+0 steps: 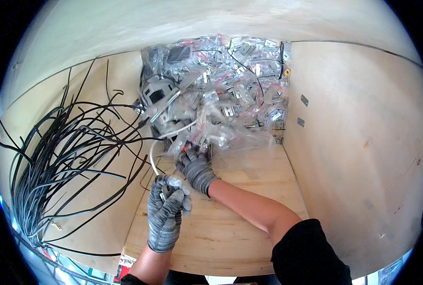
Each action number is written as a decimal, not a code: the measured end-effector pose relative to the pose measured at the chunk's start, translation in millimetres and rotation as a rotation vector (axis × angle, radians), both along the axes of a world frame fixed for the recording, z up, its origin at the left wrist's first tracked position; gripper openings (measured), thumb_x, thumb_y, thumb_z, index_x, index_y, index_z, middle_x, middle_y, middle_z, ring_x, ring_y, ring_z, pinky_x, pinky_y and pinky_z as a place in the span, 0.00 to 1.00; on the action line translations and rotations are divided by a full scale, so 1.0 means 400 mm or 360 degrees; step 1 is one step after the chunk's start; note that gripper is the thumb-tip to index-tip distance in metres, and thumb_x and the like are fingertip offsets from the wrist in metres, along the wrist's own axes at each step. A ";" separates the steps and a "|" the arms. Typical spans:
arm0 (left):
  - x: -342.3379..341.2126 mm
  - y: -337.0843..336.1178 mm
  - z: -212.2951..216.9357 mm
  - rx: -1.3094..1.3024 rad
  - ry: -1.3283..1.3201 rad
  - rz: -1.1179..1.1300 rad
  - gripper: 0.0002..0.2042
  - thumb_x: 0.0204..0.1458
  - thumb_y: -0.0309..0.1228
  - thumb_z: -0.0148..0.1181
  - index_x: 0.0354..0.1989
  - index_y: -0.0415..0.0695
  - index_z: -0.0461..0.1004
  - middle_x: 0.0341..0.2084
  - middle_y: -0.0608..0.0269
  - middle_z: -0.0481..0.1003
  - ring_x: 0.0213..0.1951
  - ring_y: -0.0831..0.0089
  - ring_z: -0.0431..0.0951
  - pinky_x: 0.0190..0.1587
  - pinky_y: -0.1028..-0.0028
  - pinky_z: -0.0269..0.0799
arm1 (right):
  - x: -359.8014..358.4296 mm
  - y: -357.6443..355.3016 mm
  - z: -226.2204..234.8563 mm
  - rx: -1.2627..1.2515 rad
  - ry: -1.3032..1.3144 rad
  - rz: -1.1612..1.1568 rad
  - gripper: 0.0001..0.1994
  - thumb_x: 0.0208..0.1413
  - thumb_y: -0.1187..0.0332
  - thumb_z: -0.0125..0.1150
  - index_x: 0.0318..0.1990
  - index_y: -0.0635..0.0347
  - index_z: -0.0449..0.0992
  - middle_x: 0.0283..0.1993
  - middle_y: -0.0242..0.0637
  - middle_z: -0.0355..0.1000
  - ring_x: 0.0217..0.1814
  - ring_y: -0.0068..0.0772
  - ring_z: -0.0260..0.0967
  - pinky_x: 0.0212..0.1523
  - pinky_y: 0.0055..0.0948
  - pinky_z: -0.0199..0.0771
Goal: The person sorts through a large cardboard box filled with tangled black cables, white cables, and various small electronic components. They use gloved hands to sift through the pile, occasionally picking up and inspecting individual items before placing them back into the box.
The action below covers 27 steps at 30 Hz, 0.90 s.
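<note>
My left hand (167, 209), in a grey striped knit glove, is closed in front of me around the end of a white cable (153, 159). That cable arcs up and right toward a heap of clear plastic bags (221, 90) with metal parts inside. A small grey piece shows between the left fingers, too covered to name. Farther in, my right hand (196, 170), gloved alike, grips the near edge of a clear plastic bag (221, 135) at the front of the heap. Its fingertips are partly hidden by film, beside a small orange-red spot. The bag is blurred.
A large bundle of black cables (45, 156) hangs along the left wooden panel, some ends reaching toward the heap. A grey-white device (156, 92) lies at the heap's left. A pale wooden board (240, 228) lies below my hands; a plywood wall (359, 142) rises at right.
</note>
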State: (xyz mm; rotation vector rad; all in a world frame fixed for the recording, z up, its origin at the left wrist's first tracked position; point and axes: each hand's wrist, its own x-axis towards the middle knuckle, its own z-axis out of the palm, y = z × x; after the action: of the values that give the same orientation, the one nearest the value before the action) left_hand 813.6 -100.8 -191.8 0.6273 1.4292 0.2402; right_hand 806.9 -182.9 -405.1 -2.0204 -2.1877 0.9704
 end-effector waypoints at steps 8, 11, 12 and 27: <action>-0.011 0.008 0.016 0.0066 -0.0072 -0.0035 0.09 0.52 0.24 0.53 0.41 0.43 0.65 0.29 0.60 0.72 0.23 0.77 0.70 0.22 0.80 0.66 | 0.292 0.248 0.222 -0.1204 0.0650 0.0405 0.17 0.59 0.67 0.44 0.55 0.52 0.69 0.59 0.42 0.66 0.60 0.48 0.63 0.59 0.52 0.60; -0.005 0.007 0.023 0.0101 -0.0063 -0.0034 0.09 0.52 0.23 0.53 0.41 0.43 0.65 0.29 0.60 0.72 0.23 0.77 0.70 0.22 0.80 0.66 | 0.472 0.247 0.006 -0.0601 0.0664 -0.0469 0.18 0.52 0.62 0.54 0.51 0.56 0.71 0.53 0.48 0.69 0.49 0.54 0.68 0.51 0.44 0.68; 0.008 0.008 0.021 0.0080 -0.0085 -0.0035 0.09 0.52 0.23 0.53 0.41 0.43 0.65 0.29 0.60 0.72 0.23 0.77 0.70 0.22 0.80 0.66 | 0.526 0.207 -0.074 -0.0218 0.0361 -0.0639 0.20 0.52 0.62 0.54 0.53 0.56 0.69 0.55 0.48 0.67 0.52 0.54 0.66 0.54 0.44 0.66; 0.033 0.005 0.023 0.0009 -0.0108 -0.0071 0.08 0.52 0.22 0.52 0.40 0.41 0.65 0.27 0.60 0.71 0.23 0.77 0.70 0.23 0.80 0.66 | 0.587 0.104 -0.253 -0.0491 -0.0171 -0.0499 0.25 0.54 0.58 0.47 0.62 0.43 0.61 0.65 0.39 0.57 0.65 0.43 0.57 0.68 0.42 0.46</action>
State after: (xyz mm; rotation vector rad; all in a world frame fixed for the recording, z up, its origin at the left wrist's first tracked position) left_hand 826.9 -98.9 -182.4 0.6490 1.3486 0.2284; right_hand 1041.8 -141.3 -506.4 -2.5044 -1.7700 1.2404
